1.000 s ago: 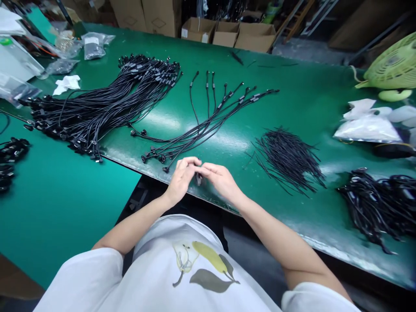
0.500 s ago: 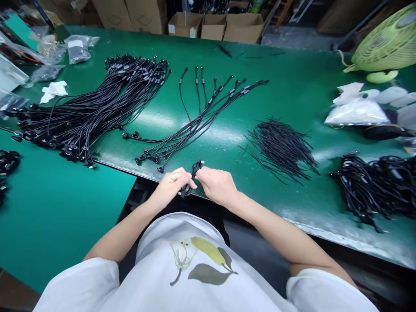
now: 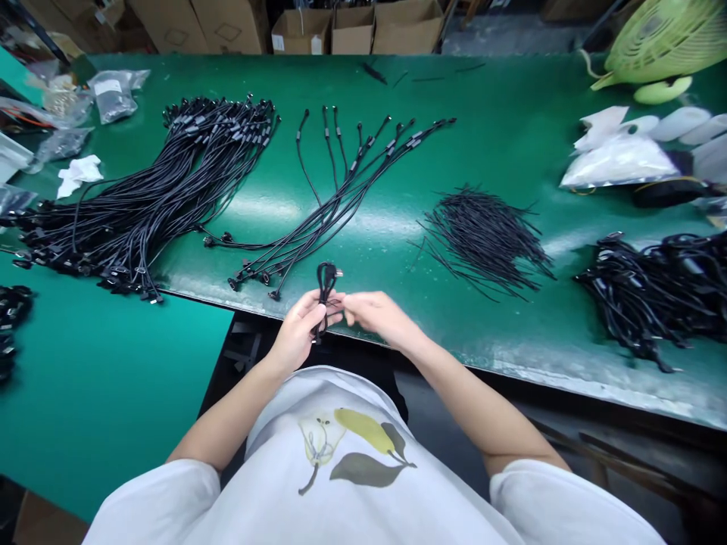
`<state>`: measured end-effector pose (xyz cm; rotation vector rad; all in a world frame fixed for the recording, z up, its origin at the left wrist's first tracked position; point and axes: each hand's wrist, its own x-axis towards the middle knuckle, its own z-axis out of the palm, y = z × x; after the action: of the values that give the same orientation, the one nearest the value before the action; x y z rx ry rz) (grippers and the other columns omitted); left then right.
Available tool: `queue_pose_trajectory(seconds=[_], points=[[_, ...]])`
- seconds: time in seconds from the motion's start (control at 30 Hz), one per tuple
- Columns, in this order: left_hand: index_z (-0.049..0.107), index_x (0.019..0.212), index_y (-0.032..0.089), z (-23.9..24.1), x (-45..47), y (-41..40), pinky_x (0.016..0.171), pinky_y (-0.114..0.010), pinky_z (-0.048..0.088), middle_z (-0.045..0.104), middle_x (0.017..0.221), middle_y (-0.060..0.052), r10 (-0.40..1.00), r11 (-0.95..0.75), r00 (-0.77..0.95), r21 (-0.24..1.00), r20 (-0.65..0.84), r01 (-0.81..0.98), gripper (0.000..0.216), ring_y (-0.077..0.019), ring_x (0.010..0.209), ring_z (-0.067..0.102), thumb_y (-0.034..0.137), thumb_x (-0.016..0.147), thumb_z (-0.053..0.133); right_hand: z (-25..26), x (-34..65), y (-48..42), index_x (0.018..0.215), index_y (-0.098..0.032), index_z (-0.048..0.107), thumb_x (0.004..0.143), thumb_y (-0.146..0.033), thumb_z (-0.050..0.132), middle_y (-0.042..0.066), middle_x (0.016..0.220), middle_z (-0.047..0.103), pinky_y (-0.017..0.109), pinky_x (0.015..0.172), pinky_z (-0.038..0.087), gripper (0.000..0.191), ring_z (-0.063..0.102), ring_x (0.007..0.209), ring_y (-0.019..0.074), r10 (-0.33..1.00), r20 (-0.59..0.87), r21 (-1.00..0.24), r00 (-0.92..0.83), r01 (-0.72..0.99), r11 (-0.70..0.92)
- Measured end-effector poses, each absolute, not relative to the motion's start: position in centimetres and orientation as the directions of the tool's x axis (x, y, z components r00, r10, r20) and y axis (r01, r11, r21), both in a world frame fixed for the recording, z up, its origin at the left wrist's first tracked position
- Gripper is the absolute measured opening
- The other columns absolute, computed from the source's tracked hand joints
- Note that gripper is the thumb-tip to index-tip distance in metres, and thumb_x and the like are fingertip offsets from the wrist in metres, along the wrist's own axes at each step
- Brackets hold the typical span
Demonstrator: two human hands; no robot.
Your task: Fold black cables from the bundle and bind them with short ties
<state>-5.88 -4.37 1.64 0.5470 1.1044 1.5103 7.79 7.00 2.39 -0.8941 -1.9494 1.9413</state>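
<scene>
My left hand (image 3: pixel 296 329) is closed round the middle of a black cable (image 3: pixel 326 278) folded into a small bundle, its metal plug sticking out at the top. Beside it on the right, my right hand (image 3: pixel 378 312) has thumb and fingers pinched together on what looks like a thin black tie (image 3: pixel 335 303) at the bundle's middle. Both hands are over the front edge of the green table. Just beyond them lie several loose black cables (image 3: pixel 341 200), stretched out across one another. Right of those is a pile of thin black ties (image 3: pixel 485 238).
A large heap of straight black cables (image 3: pixel 210 166) covers the left. Folded cable bundles (image 3: pixel 659 291) are heaped at the right edge. A white plastic bag (image 3: pixel 622 165) and a green fan (image 3: pixel 667 42) are at the back right. Cardboard boxes (image 3: pixel 301 34) stand behind the table.
The cable bundle has turned more upright and shows more above my left hand. My right hand has drawn slightly away from its plug end to its middle. The whole view has shifted a little.
</scene>
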Motion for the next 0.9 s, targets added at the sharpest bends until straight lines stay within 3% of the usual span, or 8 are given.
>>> queue_pose_trajectory(seconds=[0.07, 0.17, 0.3, 0.4, 0.57, 0.7, 0.8, 0.9], points=[[0.06, 0.11, 0.019, 1.8, -5.8, -4.2, 0.058, -0.02, 0.045, 0.068, 0.091, -0.004, 0.932, 0.094, -0.248, 0.84, -0.263, -0.535, 0.036, -0.0076, 0.062, 0.057, 0.035, 0.08, 0.071, 3.3, 8.3, 7.7, 0.083, -0.018, 0.06, 0.08, -0.058, 0.061, 0.003, 0.075, 0.056, 0.026, 0.064, 0.044, 0.04, 0.053, 0.072, 0.0143, 0.754, 0.036, -0.963, -0.656, 0.179, 0.202], [0.056, 0.111, 0.019, 1.9, -5.0, -4.0, 0.04, -0.015, 0.026, 0.057, 0.07, 0.004, 0.939, 0.182, -0.155, 0.828, -0.306, -0.53, 0.044, -0.0026, 0.045, 0.038, 0.037, 0.076, 0.075, 4.0, 8.1, 8.0, 0.1, -0.02, 0.059, 0.082, -0.053, 0.063, 0.006, 0.099, 0.061, 0.031, 0.082, 0.049, 0.038, 0.059, 0.095, 0.0183, 0.713, 0.202, -0.943, -0.672, 0.065, 0.328], [0.054, 0.094, 0.017, 1.9, -3.1, -3.8, 0.036, -0.015, 0.015, 0.042, 0.057, 0.009, 0.921, 0.296, -0.082, 0.82, -0.382, -0.49, 0.039, -0.0017, 0.04, 0.024, 0.05, 0.078, 0.07, 3.1, 6.5, 7.2, 0.083, -0.019, 0.054, 0.093, -0.049, 0.044, 0.0, 0.074, 0.057, 0.022, 0.057, 0.048, 0.034, 0.058, 0.063, 0.0101, 0.772, 0.047, -0.999, -0.634, -0.011, 0.051], [0.049, 0.078, 0.017, 1.7, -2.2, -3.4, 0.035, -0.015, 0.013, 0.026, 0.051, 0.012, 0.898, 0.333, -0.11, 0.82, -0.427, -0.466, 0.044, -0.0016, 0.038, 0.015, 0.059, 0.078, 0.065, 2.0, 5.6, 6.5, 0.085, -0.02, 0.05, 0.087, -0.053, 0.054, -0.004, 0.069, 0.055, 0.017, 0.039, 0.035, 0.033, 0.05, 0.048, 0.0072, 0.831, -0.072, -0.972, -0.552, -0.149, -0.183], [0.055, 0.093, 0.018, 0.7, -2.2, -1.8, 0.038, -0.016, 0.023, 0.029, 0.051, 0.011, 0.898, 0.365, -0.179, 0.907, -0.403, -0.211, 0.042, -0.0048, 0.038, 0.024, 0.059, 0.083, 0.056, -0.1, 6.9, 5.4, 0.109, -0.023, 0.047, 0.07, -0.054, 0.073, 0.003, 0.095, 0.063, 0.02, 0.052, 0.045, 0.056, 0.061, 0.071, 0.012, 0.782, -0.15, -0.82, -0.605, -0.366, -0.44], [0.062, 0.109, 0.018, -0.2, -4.3, -0.8, 0.083, -0.036, 0.052, 0.067, 0.095, -0.009, 0.973, 0.213, -0.012, 0.877, -0.231, 0.431, 0.041, -0.0207, 0.087, 0.064, 0.05, 0.092, 0.042, -1.5, 12.9, 8.1, 0.098, -0.018, 0.053, 0.08, -0.06, 0.059, 0.001, 0.075, 0.06, 0.028, 0.066, 0.05, 0.046, 0.055, 0.062, 0.0117, 0.766, -0.214, -0.877, -0.607, -0.225, -0.424], [0.059, 0.119, 0.013, -1.3, -8.2, -0.4, 0.102, -0.053, 0.04, 0.062, 0.12, -0.019, 0.986, 0.046, -0.131, 0.576, 0.106, 0.816, 0.05, -0.0351, 0.116, 0.055, 0.05, 0.09, 0.041, 0.2, 22.1, 14.2, 0.098, -0.018, 0.054, 0.085, -0.053, 0.051, 0.001, 0.075, 0.057, 0.032, 0.074, 0.05, 0.037, 0.054, 0.065, 0.0135, 0.962, -0.139, -0.99, -0.236, 0.043, -0.133], [0.047, 0.135, 0.009, -2.6, -12.3, -0.6, 0.103, -0.063, 0.034, 0.052, 0.13, -0.025, 0.955, 0.094, -0.189, 0.37, 0.229, 0.924, 0.062, -0.0458, 0.125, 0.045, 0.049, 0.089, 0.04, 4.1, 33.0, 21.5, 0.116, -0.019, 0.051, 0.086, -0.039, 0.053, 0.01, 0.105, 0.061, 0.038, 0.091, 0.045, 0.036, 0.057, 0.093, 0.0212, 0.957, 0.18, -0.791, 0.228, 0.612, 0.003]])
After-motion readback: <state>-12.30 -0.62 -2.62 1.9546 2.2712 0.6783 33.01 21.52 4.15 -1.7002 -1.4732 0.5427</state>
